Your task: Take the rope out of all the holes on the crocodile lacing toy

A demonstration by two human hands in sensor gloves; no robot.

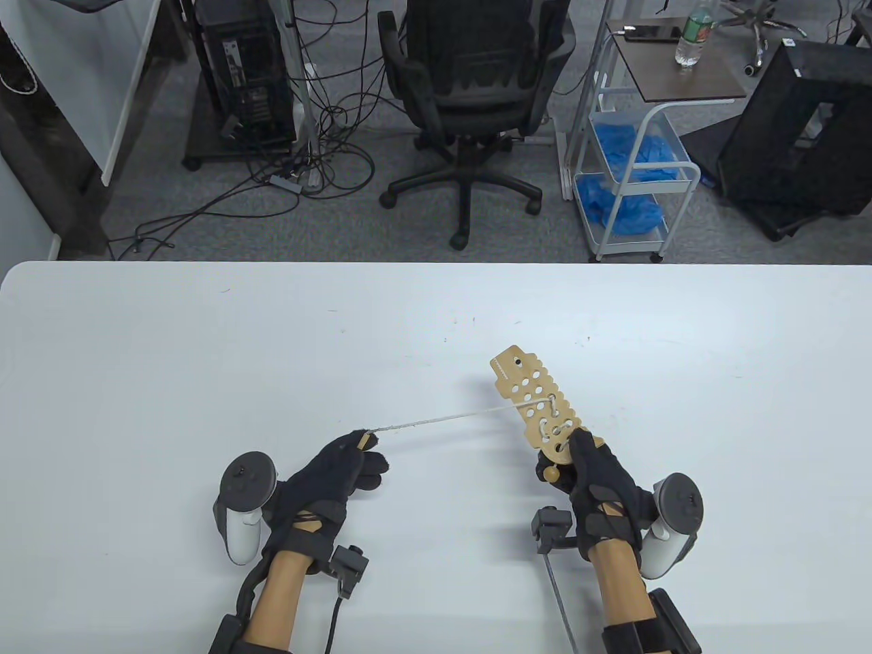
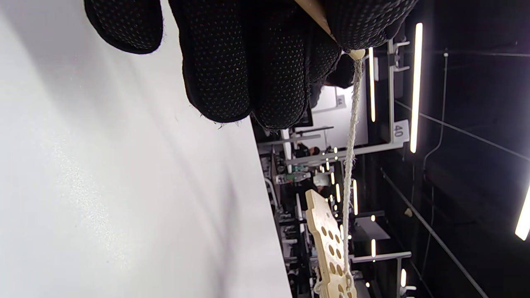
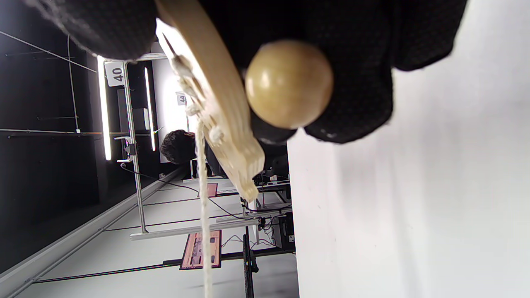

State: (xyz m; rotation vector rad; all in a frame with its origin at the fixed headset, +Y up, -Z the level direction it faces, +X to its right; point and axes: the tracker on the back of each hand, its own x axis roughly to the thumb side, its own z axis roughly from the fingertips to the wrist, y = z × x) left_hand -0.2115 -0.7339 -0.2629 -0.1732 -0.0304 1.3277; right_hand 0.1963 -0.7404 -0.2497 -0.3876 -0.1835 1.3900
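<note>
The wooden crocodile lacing toy (image 1: pixel 538 402) is held above the table, tilted, its far end pointing away. My right hand (image 1: pixel 599 477) grips its near end; a wooden ball (image 1: pixel 549 472) hangs just below the grip, large in the right wrist view (image 3: pixel 289 82). The white rope (image 1: pixel 443 419) runs taut from holes near the toy's near end leftward to my left hand (image 1: pixel 344 463), which pinches the wooden needle tip (image 1: pixel 366 439) at the rope's end. The left wrist view shows the rope (image 2: pixel 350 161) stretching down to the toy (image 2: pixel 327 248). Rope still laces a few holes.
The white table (image 1: pixel 204 381) spreads around both hands. Beyond its far edge stand an office chair (image 1: pixel 470 88), a wire cart (image 1: pixel 633 170) with blue material and a computer tower (image 1: pixel 245 68).
</note>
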